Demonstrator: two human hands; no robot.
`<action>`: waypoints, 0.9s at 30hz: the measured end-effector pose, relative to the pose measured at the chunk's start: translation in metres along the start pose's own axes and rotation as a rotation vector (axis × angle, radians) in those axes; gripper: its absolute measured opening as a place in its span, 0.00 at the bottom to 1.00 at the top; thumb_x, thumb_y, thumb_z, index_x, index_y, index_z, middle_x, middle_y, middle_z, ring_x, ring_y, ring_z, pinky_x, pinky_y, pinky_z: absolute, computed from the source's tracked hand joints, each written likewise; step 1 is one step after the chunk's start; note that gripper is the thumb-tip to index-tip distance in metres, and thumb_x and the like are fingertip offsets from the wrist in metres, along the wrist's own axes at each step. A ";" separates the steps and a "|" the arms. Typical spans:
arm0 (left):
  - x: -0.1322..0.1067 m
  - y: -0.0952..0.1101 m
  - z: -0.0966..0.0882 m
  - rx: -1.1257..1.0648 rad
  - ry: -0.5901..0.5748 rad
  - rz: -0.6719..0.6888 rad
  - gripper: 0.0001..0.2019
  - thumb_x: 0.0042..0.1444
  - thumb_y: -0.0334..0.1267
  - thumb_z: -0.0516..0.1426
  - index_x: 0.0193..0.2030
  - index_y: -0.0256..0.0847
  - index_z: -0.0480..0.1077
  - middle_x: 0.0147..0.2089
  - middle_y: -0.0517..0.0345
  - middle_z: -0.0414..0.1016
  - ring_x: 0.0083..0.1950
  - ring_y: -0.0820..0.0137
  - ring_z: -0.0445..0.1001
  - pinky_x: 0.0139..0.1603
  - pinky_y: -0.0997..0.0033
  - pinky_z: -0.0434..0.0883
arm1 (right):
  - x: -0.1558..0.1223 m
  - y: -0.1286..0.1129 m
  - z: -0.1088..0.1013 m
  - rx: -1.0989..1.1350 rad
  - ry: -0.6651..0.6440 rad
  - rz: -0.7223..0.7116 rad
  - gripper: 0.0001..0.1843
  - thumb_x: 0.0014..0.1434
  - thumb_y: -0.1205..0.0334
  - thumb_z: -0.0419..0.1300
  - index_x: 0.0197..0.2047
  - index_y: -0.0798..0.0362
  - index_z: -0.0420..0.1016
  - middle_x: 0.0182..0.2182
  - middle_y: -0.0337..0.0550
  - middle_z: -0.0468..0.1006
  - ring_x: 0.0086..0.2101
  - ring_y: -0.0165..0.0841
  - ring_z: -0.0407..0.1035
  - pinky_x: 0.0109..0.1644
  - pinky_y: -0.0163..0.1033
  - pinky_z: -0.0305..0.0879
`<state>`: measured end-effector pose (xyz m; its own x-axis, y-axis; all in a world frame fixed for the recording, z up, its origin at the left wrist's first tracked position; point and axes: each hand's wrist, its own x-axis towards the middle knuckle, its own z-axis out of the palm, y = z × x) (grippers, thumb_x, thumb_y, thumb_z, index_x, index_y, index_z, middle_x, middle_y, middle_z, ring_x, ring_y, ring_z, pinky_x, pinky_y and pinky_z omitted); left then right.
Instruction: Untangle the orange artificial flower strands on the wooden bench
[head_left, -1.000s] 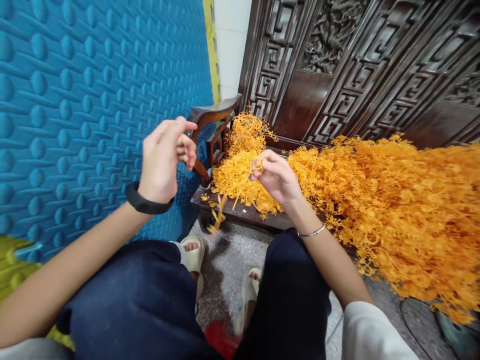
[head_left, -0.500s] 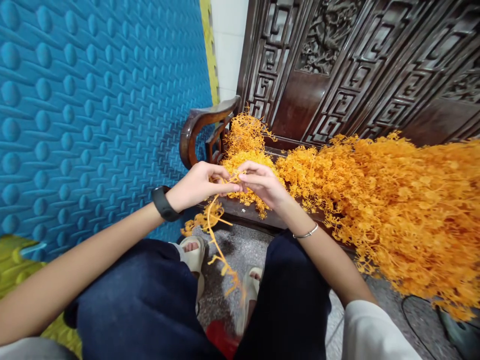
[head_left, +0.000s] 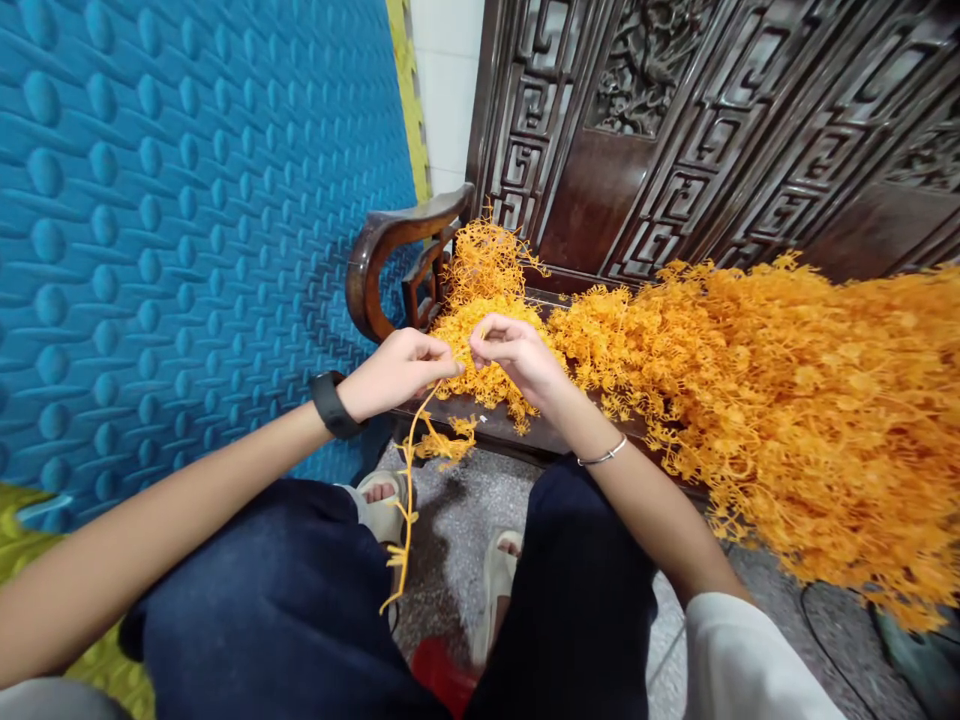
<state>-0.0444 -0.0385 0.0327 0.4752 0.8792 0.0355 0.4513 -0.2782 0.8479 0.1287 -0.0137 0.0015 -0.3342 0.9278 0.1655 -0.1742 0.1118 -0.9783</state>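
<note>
On your far left stands a blue mat (head_left: 135,230); next come the black wristband (head_left: 337,405) on your wrist and, beyond it, the curved armrest (head_left: 364,285) of the bench (head_left: 544,440). Your left hand (head_left: 401,372) pinches an orange stem (head_left: 409,510), which hangs below your fingers, in front of the bench and above the floor between your 2 knees. Just beside it, your right hand (head_left: 521,362) has its fingertips drawn together; you can't tell whether they grip anything. A bracelet (head_left: 602,455) circles that wrist, and the large orange pile (head_left: 810,400) spreads to the right.
</note>
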 end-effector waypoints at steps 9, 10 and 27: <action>0.007 0.003 0.003 -0.023 0.131 0.041 0.17 0.51 0.38 0.55 0.15 0.37 0.57 0.13 0.68 0.54 0.17 0.81 0.53 0.20 0.76 0.50 | 0.004 0.001 0.020 0.082 0.303 -0.160 0.07 0.45 0.68 0.63 0.22 0.54 0.67 0.21 0.33 0.67 0.23 0.23 0.59 0.32 0.35 0.56; 0.009 0.004 0.003 -0.027 0.140 0.048 0.17 0.51 0.38 0.55 0.15 0.37 0.58 0.13 0.68 0.54 0.17 0.81 0.53 0.20 0.76 0.50 | 0.004 0.002 0.024 0.078 0.331 -0.177 0.07 0.46 0.68 0.62 0.22 0.53 0.66 0.21 0.33 0.66 0.23 0.23 0.59 0.32 0.35 0.56; 0.004 -0.002 0.007 -0.140 0.029 -0.049 0.19 0.50 0.47 0.60 0.18 0.36 0.64 0.14 0.64 0.64 0.15 0.80 0.60 0.17 0.78 0.57 | 0.068 0.046 -0.114 -0.427 0.752 -0.116 0.14 0.42 0.61 0.65 0.28 0.53 0.62 0.24 0.34 0.66 0.27 0.27 0.62 0.35 0.35 0.60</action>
<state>-0.0382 -0.0366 0.0272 0.4320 0.9019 0.0062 0.3628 -0.1801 0.9143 0.2037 0.0956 -0.0463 0.3904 0.8743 0.2884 0.2431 0.2043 -0.9483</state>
